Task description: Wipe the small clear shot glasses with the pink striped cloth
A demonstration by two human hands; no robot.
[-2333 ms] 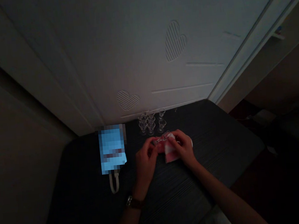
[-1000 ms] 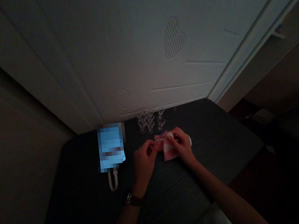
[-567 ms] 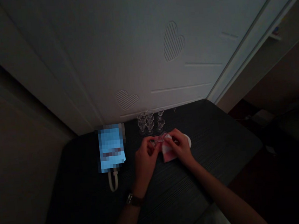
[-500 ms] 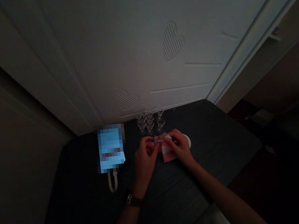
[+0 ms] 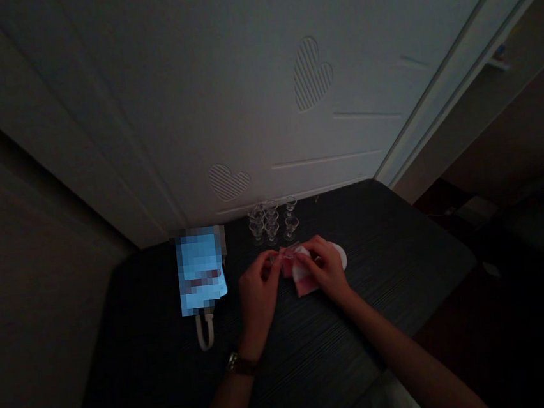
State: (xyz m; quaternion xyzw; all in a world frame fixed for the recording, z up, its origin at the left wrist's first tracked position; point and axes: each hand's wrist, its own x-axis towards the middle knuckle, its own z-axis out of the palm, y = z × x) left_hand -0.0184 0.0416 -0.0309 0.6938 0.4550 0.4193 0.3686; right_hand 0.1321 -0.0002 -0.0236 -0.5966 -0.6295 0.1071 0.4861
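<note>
My left hand (image 5: pixel 259 285) pinches a small clear glass (image 5: pixel 288 252), partly hidden by my fingers and by the cloth. A pink and white cloth (image 5: pixel 305 284) is gripped in my right hand (image 5: pixel 324 263), its upper part against the glass and a corner hanging down. Just beyond my hands, several small stemmed glasses (image 5: pixel 271 230) stand upright in a cluster. Partly behind my right hand lies a white round thing (image 5: pixel 341 256), too covered to name.
A lit, blurred screen (image 5: pixel 200 268) stands at the left on the dark table (image 5: pixel 306 361), with a pale cable loop (image 5: pixel 205 332) below it. Behind the table rises a white panel (image 5: pixel 262 102) with carved hearts.
My left fingers have shifted slightly on the glass, and my left hand has moved a little left. The right hand keeps its hold on the cloth.
</note>
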